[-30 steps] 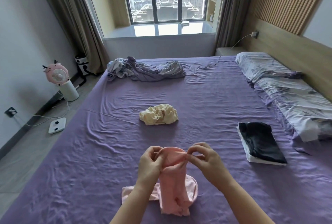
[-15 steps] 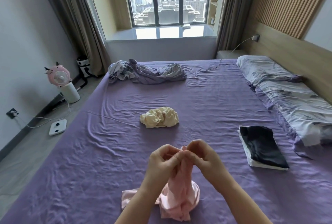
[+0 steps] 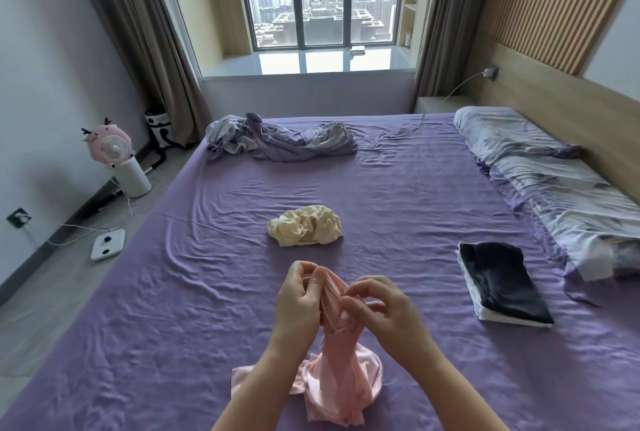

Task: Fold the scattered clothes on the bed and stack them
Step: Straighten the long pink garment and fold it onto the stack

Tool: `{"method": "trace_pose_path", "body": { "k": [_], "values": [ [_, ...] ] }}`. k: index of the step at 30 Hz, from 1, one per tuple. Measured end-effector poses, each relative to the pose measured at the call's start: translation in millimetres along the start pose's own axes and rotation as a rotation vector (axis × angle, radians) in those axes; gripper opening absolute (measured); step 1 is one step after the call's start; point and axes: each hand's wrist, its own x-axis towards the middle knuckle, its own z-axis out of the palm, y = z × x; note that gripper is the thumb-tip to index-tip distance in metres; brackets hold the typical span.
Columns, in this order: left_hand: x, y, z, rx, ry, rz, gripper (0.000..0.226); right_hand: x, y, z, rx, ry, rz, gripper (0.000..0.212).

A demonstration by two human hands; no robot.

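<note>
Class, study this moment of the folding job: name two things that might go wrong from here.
1. Both hands, left hand and right hand, pinch the pink garment bunched at one spot; it may fold twisted.
2. The folded stack lies near the bed edge by the pillow; adding more could topple it.
</note>
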Motion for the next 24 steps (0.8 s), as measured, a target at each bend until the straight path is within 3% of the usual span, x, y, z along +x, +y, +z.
{"method": "trace_pose_path", "body": {
  "k": [3, 8, 11, 15, 21, 24],
  "values": [
    [2, -2, -4, 0.111, 0.074, 0.122, 0.010, -3, 2, 3, -0.104, -0.059, 0.042, 0.024],
    [4, -6, -8, 0.240, 0.116, 0.245, 0.013, -4, -1, 1, -0.115, 0.015, -0.018, 0.018],
    [7, -14, -15, 0.369, 0.099, 0.217, 0.008, 1, -8, -4, -0.003, 0.065, -0.061, 0.023],
    [7, -20, -28, 0.640, 0.099, 0.194, 0.008, 5, -9, -16, 0.265, 0.173, 0.059, 0.027],
    [1, -4, -20, 0.502, 0.016, 0.523, 0.010, 10, -13, -16, 0.341, 0.124, 0.092, 0.030],
    [0, 4, -10, 0.494, -0.068, 0.567, 0.029, 11, -16, -16, 0.435, 0.094, 0.087, 0.035]
  ]
}}
